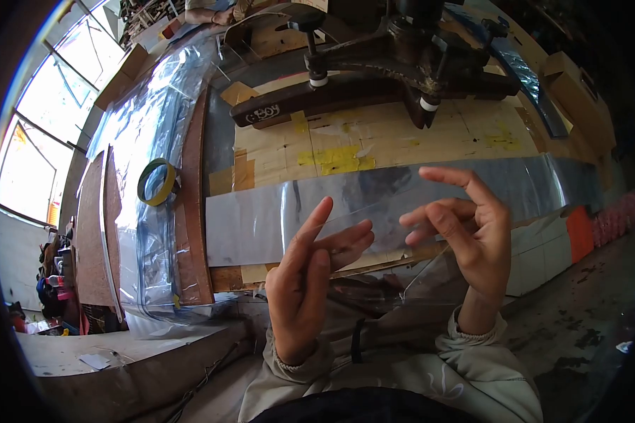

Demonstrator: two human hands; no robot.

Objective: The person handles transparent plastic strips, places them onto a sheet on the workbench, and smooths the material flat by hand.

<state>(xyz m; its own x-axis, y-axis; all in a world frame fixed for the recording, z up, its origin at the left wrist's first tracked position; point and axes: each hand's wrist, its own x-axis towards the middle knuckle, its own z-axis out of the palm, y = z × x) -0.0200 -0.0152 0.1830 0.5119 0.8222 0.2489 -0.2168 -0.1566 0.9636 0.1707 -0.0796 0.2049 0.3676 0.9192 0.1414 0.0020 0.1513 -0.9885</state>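
Note:
My left hand (298, 292) is raised over the near edge of the table, fingers apart, with nothing visible gripped in it. Facing it, my right hand (477, 243) is held up with its fingers bent and spread, and I see nothing gripped there. A faint thin line seems to run between the two hands; what it is I cannot make out. Behind them a greyish, shiny plastic strip (250, 224) lies along the near side of the wooden work surface (268, 146). Yellow tape (337, 160) is stuck to that surface.
A dark heavy metal frame (374, 92) stands across the far side. On the left, a yellow tape roll (156, 182) rests on clear plastic sheeting (148, 243) beside a brown board (192, 211). A cardboard box (575, 95) sits right. Another person's hand (224, 16) shows at the far end.

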